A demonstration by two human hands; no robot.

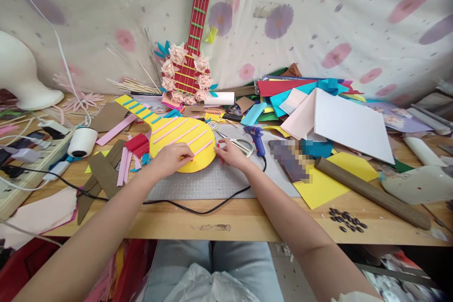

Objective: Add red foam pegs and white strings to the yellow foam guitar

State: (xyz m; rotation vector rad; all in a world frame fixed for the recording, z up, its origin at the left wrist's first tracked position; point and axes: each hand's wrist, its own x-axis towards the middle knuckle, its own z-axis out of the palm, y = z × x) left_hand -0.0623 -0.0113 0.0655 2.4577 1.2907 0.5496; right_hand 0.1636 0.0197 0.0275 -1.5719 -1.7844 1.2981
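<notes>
A yellow paper guitar [161, 144] lies tilted on the grey cutting mat [226, 184], its neck pointing to the upper left. Slanted pink strips cross its body, and blue strips cross the neck. With thumb and fingers together, my left hand [173, 158] pinches the lower left end of the lowest pink strip [203, 147]. My right hand [231, 153] has its bent fingers closed at the guitar's right edge, close to the strip's other end. Just behind that hand lie scissors [244, 146] and a blue glue gun [256, 139].
A finished red guitar [187, 73] with paper flowers leans on the curtain. Coloured sheets [300, 87] and a white board [348, 125] are piled at the back right. The black cord [198, 211] crosses the front. A brown tube [371, 193] and dark beads [347, 219] lie right.
</notes>
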